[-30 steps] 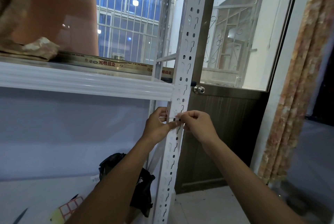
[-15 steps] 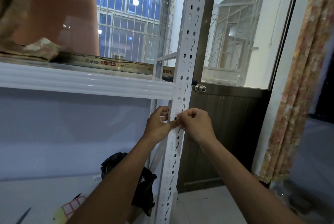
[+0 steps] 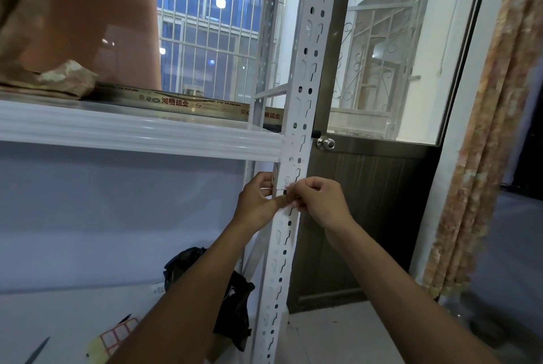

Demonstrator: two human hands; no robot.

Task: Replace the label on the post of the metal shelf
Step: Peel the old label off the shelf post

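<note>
two bare forearms rise from the bottom edge of the frame toward its centre. at lower left, partly hidden by the left forearm, a sheet of red-bordered white sticker labels point(image 3: 116, 334) lies on the lower white shelf board point(image 3: 58, 313), with a crumpled black plastic bag point(image 3: 235, 299) just behind it. the left hand point(image 3: 257, 202) and right hand point(image 3: 318, 202) meet at the white perforated metal shelf post point(image 3: 289, 234), which runs up the middle of the picture. both hands are curled, fingertips pinched together at the front face of the post on a small white label point(image 3: 286, 187) lying against the metal; whether the label is stuck down or lifted cannot be told. just above the hands, the ribbed white edge of the upper shelf point(image 3: 132, 134) joins the post from the left. behind the post stands a brown door point(image 3: 367, 217) with a round metal knob point(image 3: 325, 143). a patterned beige curtain point(image 3: 484, 143) hangs at the right. farthest, in the upper middle, a barred window point(image 3: 205, 40) shows blue light.
</note>
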